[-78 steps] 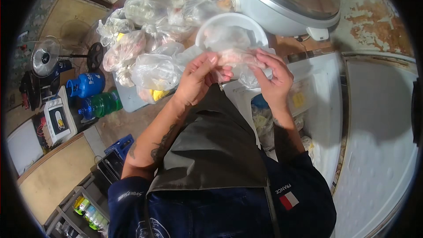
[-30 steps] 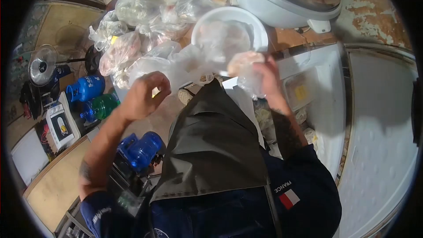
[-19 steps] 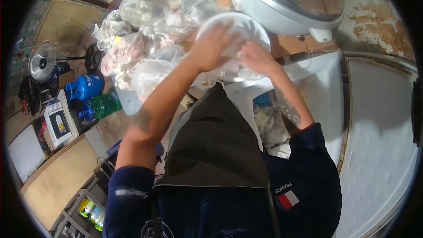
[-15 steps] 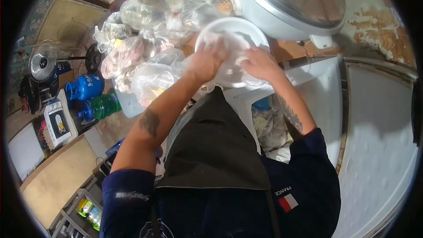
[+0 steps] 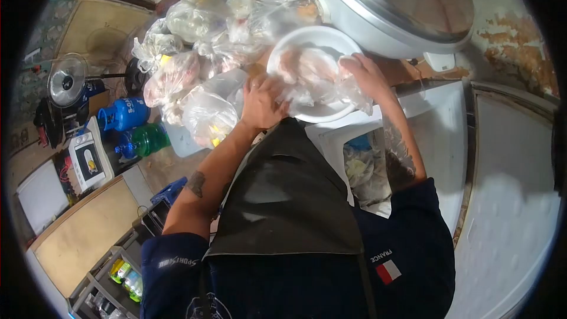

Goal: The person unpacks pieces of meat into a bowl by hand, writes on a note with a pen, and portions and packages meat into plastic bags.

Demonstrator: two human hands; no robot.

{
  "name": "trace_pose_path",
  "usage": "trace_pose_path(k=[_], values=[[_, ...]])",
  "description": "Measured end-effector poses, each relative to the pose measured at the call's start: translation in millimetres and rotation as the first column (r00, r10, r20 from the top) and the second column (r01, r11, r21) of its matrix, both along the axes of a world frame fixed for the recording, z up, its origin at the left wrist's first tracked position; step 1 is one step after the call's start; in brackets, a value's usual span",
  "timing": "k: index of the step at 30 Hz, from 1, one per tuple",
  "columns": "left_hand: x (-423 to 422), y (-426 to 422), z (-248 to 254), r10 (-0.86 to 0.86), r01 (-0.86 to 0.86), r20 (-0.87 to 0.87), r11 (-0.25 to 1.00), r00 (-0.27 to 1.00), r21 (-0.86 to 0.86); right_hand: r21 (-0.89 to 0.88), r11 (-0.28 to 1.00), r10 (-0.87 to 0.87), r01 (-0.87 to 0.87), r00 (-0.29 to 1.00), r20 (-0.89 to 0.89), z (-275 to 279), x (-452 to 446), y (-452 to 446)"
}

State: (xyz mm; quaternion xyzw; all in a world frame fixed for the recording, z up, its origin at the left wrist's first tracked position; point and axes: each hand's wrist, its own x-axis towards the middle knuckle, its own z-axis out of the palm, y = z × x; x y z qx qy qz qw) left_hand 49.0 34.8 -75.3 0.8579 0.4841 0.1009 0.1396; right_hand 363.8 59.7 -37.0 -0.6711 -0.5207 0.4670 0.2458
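A white bowl (image 5: 287, 40) holds a clear plastic bag (image 5: 307, 91) with pale pinkish contents that look like raw meat. My right hand (image 5: 367, 77) is at the bowl's right rim, its fingers pinched on the bag's edge. At the left rim is my left hand (image 5: 263, 103), fingers curled against the bag's other side; its grip is partly hidden. Just left of that hand lies another clear bag (image 5: 209, 106) with something yellow at its bottom.
Several knotted plastic bags (image 5: 198, 18) crowd the surface behind and left. A large lidded cooker (image 5: 360, 9) stands back right. In front is an open white chest (image 5: 425, 103) with bagged items (image 5: 361, 168). A blue gas cylinder (image 5: 125, 113) and green bottle (image 5: 144, 142) stand left.
My hands have spread apart from inside the bowl, the left toward the left rim and the right toward the right rim. The clear bag now shows stretched between them.
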Motion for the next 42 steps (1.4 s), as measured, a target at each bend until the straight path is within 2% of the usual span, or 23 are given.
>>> trace_pose_path(k=[2,4,5,6,7,9,10,11,12,15,17,20,23,24,27,28,31,32,35,36,39,40,42], values=[[2.0,0.1,10.9,0.097,-0.098,0.175,0.995,0.98,-0.005,-0.039,0.99,-0.143,0.138,0.915,-0.378,-19.8,-5.5,3.3],[16.4,-4.8,43.7,0.206,-0.221,0.414,0.975,0.887,-0.011,0.002,0.991,-0.114,0.133,0.858,-0.5,-32.3,-22.0,2.4],[23.8,-6.7,42.7,0.246,-0.195,0.558,0.969,0.792,-0.15,0.018,0.991,-0.101,0.134,0.824,-0.558,-36.7,-34.1,1.0],[32.2,-7.4,41.2,0.301,-0.145,0.677,0.949,0.671,-0.279,-0.238,0.966,-0.248,0.098,0.6,-0.76,-24.0,-51.4,-1.6],[36.3,-6.6,40.8,0.365,-0.072,0.767,0.919,0.528,-0.387,-0.171,0.981,-0.189,0.089,0.618,-0.763,-25.5,-59.7,1.2],[29.6,-10.1,43.2,0.619,-0.042,0.679,0.75,0.395,-0.66,-0.033,0.998,-0.065,0.062,0.65,-0.757,-38.7,-71.3,10.9],[25.2,-11.8,43.9,0.727,-0.007,0.601,0.639,0.331,-0.769,0.276,0.957,0.016,0.085,0.939,-0.343,-55.9,-64.8,23.8],[22.1,-12.9,43.4,0.821,0.039,0.502,0.511,0.272,-0.858,0.166,0.986,0.043,0.001,0.964,-0.261,-83.5,-59.4,39.7],[19.5,-14.2,38.1,0.84,0.024,0.526,0.528,0.136,-0.849,0.047,0.996,0.08,-0.073,0.98,-0.18,-116.4,-56.0,54.6],[4.8,-12.1,56.4,0.856,-0.032,0.516,0.517,0.031,-0.855,0.222,0.942,0.168,-0.251,0.927,0.336,-148.7,-57.8,45.4],[-22.8,-7.4,33.2,0.862,0.023,0.507,0.506,0.021,-0.862,-0.151,0.969,0.211,-0.195,0.973,0.094,-65.8,-54.4,47.4],[-37.2,0.4,28.1,0.878,0.269,0.47,0.476,-0.089,-0.837,-0.349,0.89,0.328,-0.292,0.943,0.048,-81.4,-41.4,58.6],[-8.5,2.7,81.9,0.885,0.188,0.31,0.39,-0.348,-0.901,-0.247,0.961,0.165,-0.12,0.971,0.17,-60.7,-49.0,34.1],[-27.2,3.9,56.3,0.905,0.297,0.346,0.411,-0.247,-0.862,-0.254,0.957,0.184,-0.139,0.969,0.165,-60.8,-49.8,31.3],[-45.0,5.3,27.5,0.85,0.492,0.513,0.501,-0.122,-0.712,-0.091,0.987,-0.129,0.129,0.992,0.0,-77.0,-57.7,7.4],[-26.6,8.4,55.2,0.863,0.365,0.501,0.489,-0.068,-0.792,-0.035,0.976,-0.217,0.216,0.975,-0.046,-60.3,-60.6,-2.5],[-3.4,20.6,62.8,0.785,0.264,0.502,0.43,0.362,-0.863,0.097,0.962,-0.202,0.256,0.902,-0.382,-12.1,-38.8,-34.0],[6.0,21.5,69.2,0.726,0.223,0.492,0.441,0.48,-0.869,-0.034,0.946,-0.299,0.322,0.828,-0.474,5.7,-32.4,-43.1],[30.3,21.8,42.7,0.633,0.1,0.561,0.611,0.533,-0.785,0.006,0.84,-0.388,0.543,0.607,-0.693,17.1,-21.3,-60.0],[38.4,20.9,46.8,0.58,-0.03,0.556,0.708,0.596,-0.706,0.048,0.805,-0.408,0.591,0.61,-0.68,21.2,-22.1,-62.5],[45.6,15.9,65.3,0.13,-0.105,0.609,0.992,0.783,-0.076,0.101,0.723,-0.465,0.684,0.589,-0.661,24.8,-24.6,-68.8],[51.2,14.3,73.5,0.181,-0.005,0.684,0.968,0.707,-0.251,0.117,0.712,-0.488,0.692,0.608,-0.626,27.3,-26.9,-71.6],[67.1,12.1,88.0,0.124,0.175,0.702,0.925,0.701,-0.338,0.084,0.742,-0.469,0.666,0.604,-0.645,33.0,-34.7,-77.1]])
